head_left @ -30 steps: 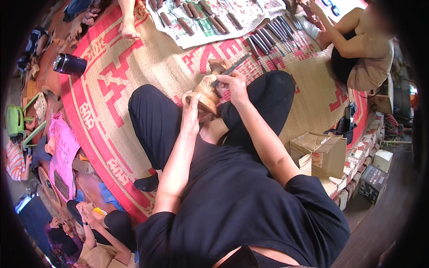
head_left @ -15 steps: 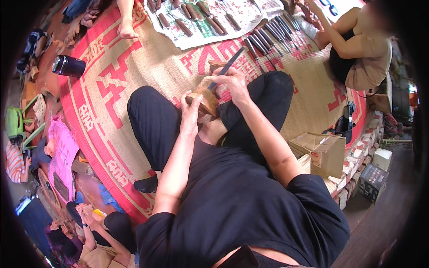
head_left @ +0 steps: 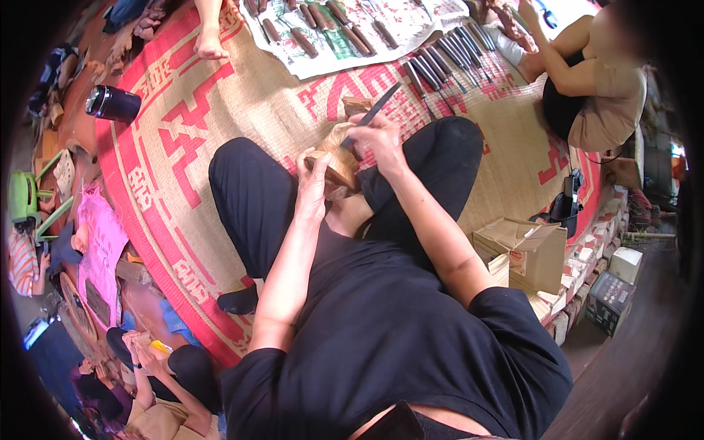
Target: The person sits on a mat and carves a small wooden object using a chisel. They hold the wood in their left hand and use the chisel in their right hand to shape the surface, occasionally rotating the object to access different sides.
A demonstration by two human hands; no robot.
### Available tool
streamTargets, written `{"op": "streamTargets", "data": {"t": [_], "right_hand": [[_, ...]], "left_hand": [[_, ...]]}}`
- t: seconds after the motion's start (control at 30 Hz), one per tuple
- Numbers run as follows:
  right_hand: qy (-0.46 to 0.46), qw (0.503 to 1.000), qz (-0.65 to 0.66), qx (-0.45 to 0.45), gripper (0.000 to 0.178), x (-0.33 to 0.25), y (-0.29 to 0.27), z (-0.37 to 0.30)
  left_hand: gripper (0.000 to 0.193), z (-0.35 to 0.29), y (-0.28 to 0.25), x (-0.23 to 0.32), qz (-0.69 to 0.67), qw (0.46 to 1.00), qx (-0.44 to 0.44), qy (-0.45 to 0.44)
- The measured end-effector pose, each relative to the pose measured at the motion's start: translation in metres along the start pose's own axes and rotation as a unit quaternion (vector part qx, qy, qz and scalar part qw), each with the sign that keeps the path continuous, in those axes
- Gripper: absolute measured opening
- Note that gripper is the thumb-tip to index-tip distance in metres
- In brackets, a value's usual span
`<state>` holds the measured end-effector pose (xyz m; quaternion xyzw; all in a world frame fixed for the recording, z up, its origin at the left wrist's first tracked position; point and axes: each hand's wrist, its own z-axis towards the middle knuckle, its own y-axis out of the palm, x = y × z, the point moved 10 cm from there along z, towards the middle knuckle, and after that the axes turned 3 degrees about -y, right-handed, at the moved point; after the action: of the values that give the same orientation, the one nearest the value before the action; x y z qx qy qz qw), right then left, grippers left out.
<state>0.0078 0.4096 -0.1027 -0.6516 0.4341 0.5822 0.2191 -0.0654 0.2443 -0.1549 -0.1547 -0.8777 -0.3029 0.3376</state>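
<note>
Between my knees, my left hand point(head_left: 315, 178) is closed around a carved piece of pale brown wood point(head_left: 339, 163), steadying it from the near left side. Closed on a long, flat, dark file-like tool point(head_left: 383, 101), my right hand point(head_left: 380, 141) sits at the wood's far right side. One end of the tool sticks up and away to the right; the lower end meets the wood near its top, partly hidden by my fingers. Just beyond lies a brown wood block point(head_left: 357, 105) on the mat.
A red-and-tan woven mat point(head_left: 271, 103) lies under me. Ahead, wood-handled tools point(head_left: 356, 40) rest on a white sheet, with several chisels point(head_left: 440, 64) beside it. Another person point(head_left: 594, 88) sits at right. A cardboard box point(head_left: 539, 257) stands near my right elbow, a dark flask point(head_left: 113, 104) far left.
My right hand and the tool have shifted slightly on the wood, while my left hand keeps its hold. At the right, the other person's hands have moved, showing a reddish-brown piece.
</note>
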Motion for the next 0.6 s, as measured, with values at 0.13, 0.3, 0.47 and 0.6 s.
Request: {"op": "streamTargets", "data": {"t": [0.13,0.3,0.47,0.6], "right_hand": [[-0.021,0.999,0.031,0.012,0.022,-0.006,-0.009,0.013],[0.016,1.000,-0.014,0.011,0.025,0.003,-0.004,-0.007],[-0.031,0.998,0.038,0.032,0.021,-0.008,-0.017,0.002],[0.030,0.999,-0.001,-0.010,0.023,-0.004,0.003,-0.017]], "left_hand": [[0.056,-0.003,-0.001,0.001,0.009,1.000,0.010,-0.016],[0.059,-0.009,0.003,0.005,0.003,0.999,0.013,-0.036],[0.053,-0.008,0.002,0.003,-0.007,0.999,0.014,-0.042],[0.048,-0.006,0.002,-0.001,-0.033,0.998,0.000,-0.055]]}}
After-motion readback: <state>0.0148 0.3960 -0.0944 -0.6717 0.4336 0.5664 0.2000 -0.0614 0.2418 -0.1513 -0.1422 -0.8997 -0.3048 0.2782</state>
